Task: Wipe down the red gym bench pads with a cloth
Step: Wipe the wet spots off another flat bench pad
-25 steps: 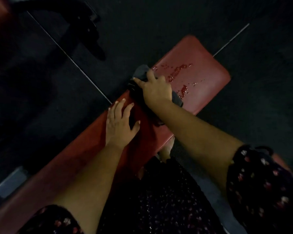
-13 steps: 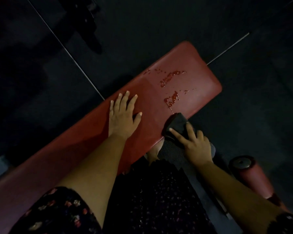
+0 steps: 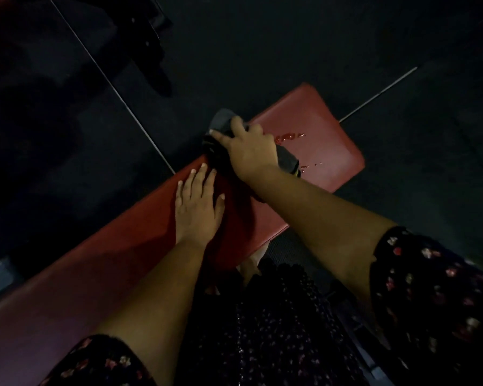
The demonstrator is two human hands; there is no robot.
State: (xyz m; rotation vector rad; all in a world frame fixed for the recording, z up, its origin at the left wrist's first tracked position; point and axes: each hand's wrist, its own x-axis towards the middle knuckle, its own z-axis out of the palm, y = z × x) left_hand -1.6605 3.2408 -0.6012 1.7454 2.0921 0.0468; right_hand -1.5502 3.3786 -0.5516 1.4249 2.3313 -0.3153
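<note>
A long red bench pad [image 3: 324,135] runs diagonally from the lower left to the upper right. Wet droplets [image 3: 289,137] glisten on its far section. My right hand [image 3: 251,150] presses a dark grey cloth [image 3: 286,158] onto the pad at its far left edge, fingers spread over the cloth. The cloth bunches out past my fingertips and behind my wrist. My left hand [image 3: 197,203] lies flat on the pad just nearer to me, fingers straight, holding nothing.
Dark rubber floor [image 3: 262,45] with thin pale seams surrounds the bench. A black machine foot [image 3: 154,59] stands at the upper left. My dark flowered clothing [image 3: 276,330] fills the bottom, and a foot [image 3: 251,263] shows below the pad's near edge.
My right hand has swept the cloth from the pad's near right edge across to its far left edge. Fewer droplets show on the pad. My left hand has stayed flat in place.
</note>
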